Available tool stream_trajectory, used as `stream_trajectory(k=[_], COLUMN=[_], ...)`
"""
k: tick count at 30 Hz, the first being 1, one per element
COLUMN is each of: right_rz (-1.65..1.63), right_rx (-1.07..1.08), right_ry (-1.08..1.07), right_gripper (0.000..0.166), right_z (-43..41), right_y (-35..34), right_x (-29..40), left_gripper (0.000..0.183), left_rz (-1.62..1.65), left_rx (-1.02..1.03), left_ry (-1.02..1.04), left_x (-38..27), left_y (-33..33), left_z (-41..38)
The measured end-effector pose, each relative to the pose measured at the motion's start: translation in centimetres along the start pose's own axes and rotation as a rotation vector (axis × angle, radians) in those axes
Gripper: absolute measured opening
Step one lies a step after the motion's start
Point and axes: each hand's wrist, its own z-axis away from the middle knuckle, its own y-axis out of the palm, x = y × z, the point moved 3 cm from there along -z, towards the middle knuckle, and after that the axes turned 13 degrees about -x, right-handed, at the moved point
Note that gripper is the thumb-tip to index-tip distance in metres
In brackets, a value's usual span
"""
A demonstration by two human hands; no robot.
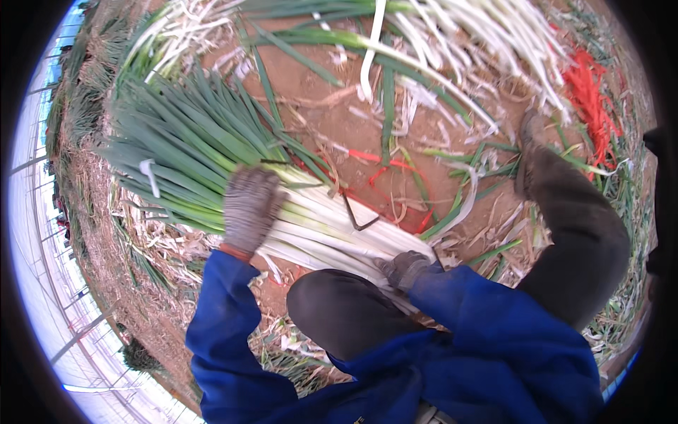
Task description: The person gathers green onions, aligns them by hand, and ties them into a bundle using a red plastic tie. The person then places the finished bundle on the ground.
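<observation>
A thick bundle of Welsh onions point(323, 222) lies slantwise before me, its green leaves point(180, 132) at the upper left and white stalks toward the lower right. My left hand point(251, 209), in a grey knit glove, grips the bundle where green turns to white. Farther down, my right hand point(405, 269), in a dirty grey glove, holds the stalks near their white ends; some fingertips are hidden. A bent dark metal rod point(356, 217) sticks up against the bundle's far side. Red plastic ribbon point(392, 175) lies on the soil just beyond it.
More Welsh onions point(466, 37) lie loose across the top, and another heap point(175, 32) at top left. Red ribbon strips point(590, 100) are piled beyond my boot point(527, 153). Peeled skins and leaf scraps point(169, 244) litter the soil. Greenhouse sheeting point(47, 238) borders the left.
</observation>
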Motion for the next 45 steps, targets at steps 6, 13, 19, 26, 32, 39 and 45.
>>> stream_trajectory(k=[6,13,19,26,32,39,45], right_rz=[0.062,0.016,-0.049,-0.124,-0.199,-0.160,-0.131], right_rx=[0.189,0.235,0.216,0.217,0.227,0.221,0.212], right_ry=[0.034,0.058,0.154,0.152,0.171,0.154,0.133], right_gripper=[0.077,0.075,0.076,0.075,0.071,0.071,0.075], right_z=[-0.6,-0.1,0.0,-0.3,0.2,1.2,-0.6], right_y=[0.7,-2.0,-0.8,-1.2,-1.3,-0.8,0.9], right_x=[0.3,1.7,1.6,1.4,1.7,2.1,1.2], left_gripper=[0.015,0.015,0.016,0.016,0.027,0.054,0.053], left_rz=[0.027,0.007,-0.028,-0.011,-0.140,-0.119,-0.100], left_rx=[-0.118,-0.247,-0.205,-0.248,-0.235,-0.300,-0.354], left_ry=[-0.007,-0.028,-0.044,0.002,-0.083,-0.254,-0.214], left_x=[1.3,1.6,1.2,0.9,0.9,0.3,0.8], left_y=[1.3,0.6,0.3,1.1,-0.2,0.4,2.1], left_z=[-1.0,-0.6,0.2,-0.3,1.4,6.3,6.1])
